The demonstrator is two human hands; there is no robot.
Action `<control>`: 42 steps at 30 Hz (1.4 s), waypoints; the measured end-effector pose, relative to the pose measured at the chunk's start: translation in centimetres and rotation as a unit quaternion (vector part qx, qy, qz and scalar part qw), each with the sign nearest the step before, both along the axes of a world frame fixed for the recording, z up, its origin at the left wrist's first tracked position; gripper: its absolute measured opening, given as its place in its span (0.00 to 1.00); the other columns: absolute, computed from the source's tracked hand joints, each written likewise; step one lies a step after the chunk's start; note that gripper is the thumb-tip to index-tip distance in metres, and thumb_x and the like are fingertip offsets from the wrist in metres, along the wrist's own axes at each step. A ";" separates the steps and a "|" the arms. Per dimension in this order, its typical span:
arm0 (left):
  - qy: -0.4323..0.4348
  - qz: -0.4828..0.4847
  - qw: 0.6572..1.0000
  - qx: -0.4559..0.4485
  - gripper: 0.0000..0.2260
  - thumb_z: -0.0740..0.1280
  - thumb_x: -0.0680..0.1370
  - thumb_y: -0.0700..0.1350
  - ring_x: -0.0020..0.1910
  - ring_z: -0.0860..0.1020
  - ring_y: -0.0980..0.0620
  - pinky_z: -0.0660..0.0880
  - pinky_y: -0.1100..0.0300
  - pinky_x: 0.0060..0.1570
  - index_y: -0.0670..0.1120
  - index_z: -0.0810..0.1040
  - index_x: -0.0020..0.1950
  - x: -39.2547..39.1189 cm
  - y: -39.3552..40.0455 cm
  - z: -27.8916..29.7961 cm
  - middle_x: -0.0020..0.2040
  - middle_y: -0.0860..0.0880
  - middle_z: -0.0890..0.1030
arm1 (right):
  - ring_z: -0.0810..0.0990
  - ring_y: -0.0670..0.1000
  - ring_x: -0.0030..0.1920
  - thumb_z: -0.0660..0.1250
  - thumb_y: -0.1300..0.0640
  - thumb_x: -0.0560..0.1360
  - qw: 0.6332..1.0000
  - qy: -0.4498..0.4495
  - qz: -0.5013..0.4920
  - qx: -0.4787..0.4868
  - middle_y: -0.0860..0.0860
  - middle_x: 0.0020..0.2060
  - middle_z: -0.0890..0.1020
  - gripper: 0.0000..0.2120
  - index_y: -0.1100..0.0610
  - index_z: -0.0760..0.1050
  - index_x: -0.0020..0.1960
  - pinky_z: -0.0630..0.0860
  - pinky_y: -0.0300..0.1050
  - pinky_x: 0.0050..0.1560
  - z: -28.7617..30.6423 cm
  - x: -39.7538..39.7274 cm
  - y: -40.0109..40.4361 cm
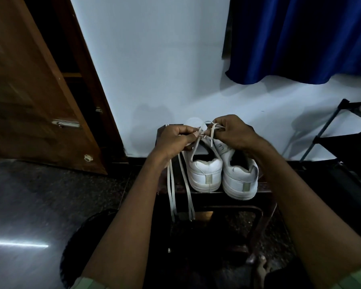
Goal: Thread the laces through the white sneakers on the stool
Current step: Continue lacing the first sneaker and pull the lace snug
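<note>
Both forearms reach to twelve o'clock, left hand (176,138) and right hand (233,132) each curled and pinching the flat white cotton laces (180,184) above two white leather sneakers (205,174) standing heels-near on the dark wooden stool (265,207), brown wooden door (29,90) at ten o'clock

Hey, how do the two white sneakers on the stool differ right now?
The left sneaker has a lace running up from its opening to the hands, with loose ends hanging over the stool edge; the right sneaker shows no lace hanging. The left hand and right hand pinch lace above the left sneaker. Both are white, upright, side by side, heels toward the camera.
</note>
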State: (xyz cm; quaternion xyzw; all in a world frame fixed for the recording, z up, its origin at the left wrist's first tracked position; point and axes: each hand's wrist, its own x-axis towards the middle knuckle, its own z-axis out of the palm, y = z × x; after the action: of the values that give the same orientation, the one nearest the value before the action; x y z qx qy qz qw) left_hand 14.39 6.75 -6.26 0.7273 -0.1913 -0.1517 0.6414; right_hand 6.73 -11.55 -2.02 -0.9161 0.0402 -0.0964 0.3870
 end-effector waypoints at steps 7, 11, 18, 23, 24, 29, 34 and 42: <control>-0.028 0.009 0.999 0.014 0.06 0.71 0.82 0.41 0.43 0.83 0.60 0.82 0.59 0.46 0.50 0.87 0.51 0.4 0.1 -0.3 0.46 0.53 0.88 | 0.78 0.39 0.37 0.72 0.57 0.80 0.997 -0.053 -0.059 -0.003 0.53 0.45 0.85 0.07 0.61 0.84 0.52 0.67 0.23 0.35 -0.2 -0.2 0.9; -0.019 -0.004 1.000 0.015 0.07 0.69 0.84 0.41 0.45 0.82 0.58 0.81 0.58 0.48 0.48 0.87 0.54 0.2 0.1 -0.2 0.48 0.52 0.88 | 0.74 0.34 0.30 0.69 0.60 0.82 0.993 -0.036 -0.034 0.111 0.49 0.37 0.81 0.07 0.63 0.81 0.51 0.67 0.25 0.33 -0.4 0.0 0.6; -0.028 -0.010 0.999 0.019 0.10 0.66 0.85 0.41 0.40 0.81 0.59 0.80 0.65 0.43 0.44 0.87 0.58 0.1 0.5 0.2 0.47 0.53 0.87 | 0.67 0.45 0.30 0.68 0.60 0.76 0.961 0.003 0.041 0.274 0.56 0.38 0.72 0.04 0.52 0.78 0.44 0.63 0.40 0.33 0.0 0.1 -0.7; -0.040 -0.001 0.999 0.022 0.08 0.68 0.84 0.42 0.40 0.81 0.56 0.78 0.64 0.40 0.45 0.87 0.57 0.1 0.5 0.1 0.49 0.48 0.87 | 0.64 0.46 0.32 0.65 0.63 0.68 0.939 0.004 0.076 0.335 0.50 0.35 0.71 0.08 0.50 0.77 0.39 0.60 0.38 0.32 0.4 0.0 -0.8; -0.048 0.002 0.999 0.024 0.07 0.69 0.83 0.43 0.42 0.82 0.56 0.78 0.63 0.41 0.47 0.87 0.57 0.1 0.6 0.1 0.49 0.49 0.88 | 0.64 0.46 0.32 0.64 0.64 0.68 0.938 0.006 0.078 0.338 0.48 0.34 0.72 0.09 0.51 0.76 0.40 0.60 0.38 0.32 0.4 0.1 -0.8; -0.122 -0.022 0.990 0.073 0.10 0.79 0.72 0.57 0.46 0.86 0.54 0.81 0.52 0.55 0.57 0.87 0.51 0.1 0.7 0.4 0.49 0.56 0.88 | 0.63 0.47 0.31 0.59 0.71 0.74 0.934 0.011 0.052 0.352 0.47 0.33 0.74 0.13 0.55 0.75 0.43 0.59 0.40 0.32 0.0 0.6 -1.1; -0.215 0.044 0.970 0.110 0.11 0.77 0.67 0.63 0.38 0.85 0.60 0.81 0.45 0.57 0.60 0.87 0.44 -0.8 -0.2 0.5 0.41 0.63 0.86 | 0.64 0.48 0.27 0.63 0.62 0.78 0.946 0.023 -0.012 0.323 0.47 0.29 0.70 0.03 0.58 0.76 0.47 0.64 0.44 0.34 -0.4 1.0 -1.2; 0.013 0.034 0.999 -0.014 0.03 0.76 0.74 0.40 0.44 0.86 0.51 0.84 0.54 0.50 0.43 0.89 0.46 -0.7 -0.5 0.8 0.45 0.49 0.88 | 0.65 0.49 0.26 0.65 0.59 0.79 0.952 0.033 -0.038 0.302 0.48 0.29 0.69 0.03 0.56 0.77 0.47 0.68 0.44 0.33 -0.8 1.0 -1.1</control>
State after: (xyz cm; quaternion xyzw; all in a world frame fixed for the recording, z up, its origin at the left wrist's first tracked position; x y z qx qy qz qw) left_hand 13.71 6.22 -5.46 0.7220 -0.1604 -0.1368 0.6590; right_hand 7.70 -12.64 -2.84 -0.7572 0.1153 -0.0639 0.6397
